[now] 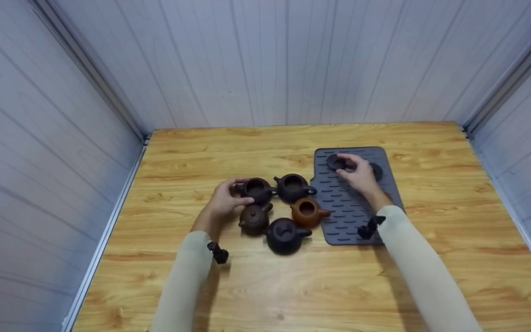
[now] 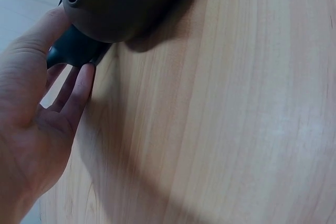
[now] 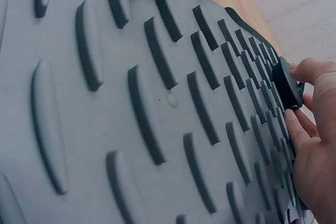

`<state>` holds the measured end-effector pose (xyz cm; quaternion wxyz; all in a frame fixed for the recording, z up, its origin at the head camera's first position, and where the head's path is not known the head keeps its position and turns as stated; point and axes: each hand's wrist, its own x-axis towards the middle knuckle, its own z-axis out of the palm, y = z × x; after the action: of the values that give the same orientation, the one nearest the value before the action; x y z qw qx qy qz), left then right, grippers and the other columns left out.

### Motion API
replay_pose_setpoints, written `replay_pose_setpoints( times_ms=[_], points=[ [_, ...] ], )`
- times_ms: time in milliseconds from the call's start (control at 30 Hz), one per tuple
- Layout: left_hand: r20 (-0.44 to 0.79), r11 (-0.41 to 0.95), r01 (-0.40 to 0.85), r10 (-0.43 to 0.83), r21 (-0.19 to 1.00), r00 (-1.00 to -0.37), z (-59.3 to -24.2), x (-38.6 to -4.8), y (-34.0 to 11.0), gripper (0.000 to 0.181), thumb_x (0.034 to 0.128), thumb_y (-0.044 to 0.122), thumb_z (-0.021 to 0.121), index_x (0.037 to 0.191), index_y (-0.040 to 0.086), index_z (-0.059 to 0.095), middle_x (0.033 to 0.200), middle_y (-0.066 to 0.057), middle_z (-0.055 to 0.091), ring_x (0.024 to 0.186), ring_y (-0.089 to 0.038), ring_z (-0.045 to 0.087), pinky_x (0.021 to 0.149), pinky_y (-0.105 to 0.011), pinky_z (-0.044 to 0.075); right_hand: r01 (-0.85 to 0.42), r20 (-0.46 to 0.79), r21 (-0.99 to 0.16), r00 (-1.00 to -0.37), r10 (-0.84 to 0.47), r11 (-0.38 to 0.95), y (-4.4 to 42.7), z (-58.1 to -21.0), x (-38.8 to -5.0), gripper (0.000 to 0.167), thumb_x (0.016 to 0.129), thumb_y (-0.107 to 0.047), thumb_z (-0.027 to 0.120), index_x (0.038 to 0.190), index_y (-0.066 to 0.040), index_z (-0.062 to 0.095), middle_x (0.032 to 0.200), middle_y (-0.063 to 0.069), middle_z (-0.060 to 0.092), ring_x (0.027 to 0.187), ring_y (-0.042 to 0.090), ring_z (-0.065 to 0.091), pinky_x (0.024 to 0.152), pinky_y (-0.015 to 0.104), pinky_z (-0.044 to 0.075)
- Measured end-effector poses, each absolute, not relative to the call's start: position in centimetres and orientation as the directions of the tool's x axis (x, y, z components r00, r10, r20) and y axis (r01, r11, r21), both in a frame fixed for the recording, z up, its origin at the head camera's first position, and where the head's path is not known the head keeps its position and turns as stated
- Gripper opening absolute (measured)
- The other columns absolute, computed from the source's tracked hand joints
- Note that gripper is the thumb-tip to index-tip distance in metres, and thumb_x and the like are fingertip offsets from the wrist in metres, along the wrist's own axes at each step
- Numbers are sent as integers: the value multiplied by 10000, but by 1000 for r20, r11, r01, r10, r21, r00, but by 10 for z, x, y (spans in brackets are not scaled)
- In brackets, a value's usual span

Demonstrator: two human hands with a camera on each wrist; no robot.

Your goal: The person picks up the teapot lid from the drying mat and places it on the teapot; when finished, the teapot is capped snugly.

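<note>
At the back left of a cluster of teapots, the left hand (image 1: 227, 199) grips a dark lidless teapot (image 1: 256, 191), thumb at its near side and fingers round the far side. In the left wrist view the hand (image 2: 39, 98) holds a dark pot (image 2: 79, 45) behind a brown teapot (image 2: 123, 3). Over the back left of the grey mat (image 1: 341, 230), the right hand (image 1: 361, 177) pinches a small dark lid (image 1: 334, 162). The right wrist view shows that hand (image 3: 317, 129) with the lid (image 3: 286, 83) tilted at the mat's surface.
Beside the held pot stands another dark lidless teapot (image 1: 292, 187). Nearer are a brown lidded teapot (image 1: 253, 220), an orange-brown lidless one (image 1: 306, 212) and a black lidded one (image 1: 284, 236). Another dark lid (image 1: 376, 171) lies on the mat, right of the right hand. Walls border the wooden table (image 1: 265, 290).
</note>
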<state>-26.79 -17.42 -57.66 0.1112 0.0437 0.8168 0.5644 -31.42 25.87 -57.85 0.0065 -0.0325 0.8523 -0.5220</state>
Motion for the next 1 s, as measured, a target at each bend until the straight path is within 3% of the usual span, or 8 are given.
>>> replay_pose_setpoints(
  times_ms=[433,867,1000],
  points=[
    [-140,368,-50,223,929,-965,-574,-265,-178,634,964,30,879,1552,61,647,1596,-202,625,1204,-296,701,935,-227,559,-43,-26,-878,-990,-138,476,256,-574,-319,597,1087,-55,726,1657,-55,547,1713,253,523,1544,467,534,1271,612,466],
    [-128,366,-41,217,930,-968,-576,-266,-178,629,959,42,888,1543,62,656,1583,-214,632,1213,-305,695,955,-227,557,-58,41,-854,-998,-44,518,248,-580,-313,334,1077,-105,769,1397,-10,763,1494,282,563,1399,445,609,1190,559,533],
    [-128,364,-44,211,930,-969,-578,-266,-178,628,954,46,894,1536,64,661,1556,-221,646,1201,-278,688,958,-227,549,-60,61,-854,-998,-14,517,248,-584,-313,295,1065,-95,780,1347,-11,794,1425,255,585,1352,416,640,1139,467,574]
  ],
)
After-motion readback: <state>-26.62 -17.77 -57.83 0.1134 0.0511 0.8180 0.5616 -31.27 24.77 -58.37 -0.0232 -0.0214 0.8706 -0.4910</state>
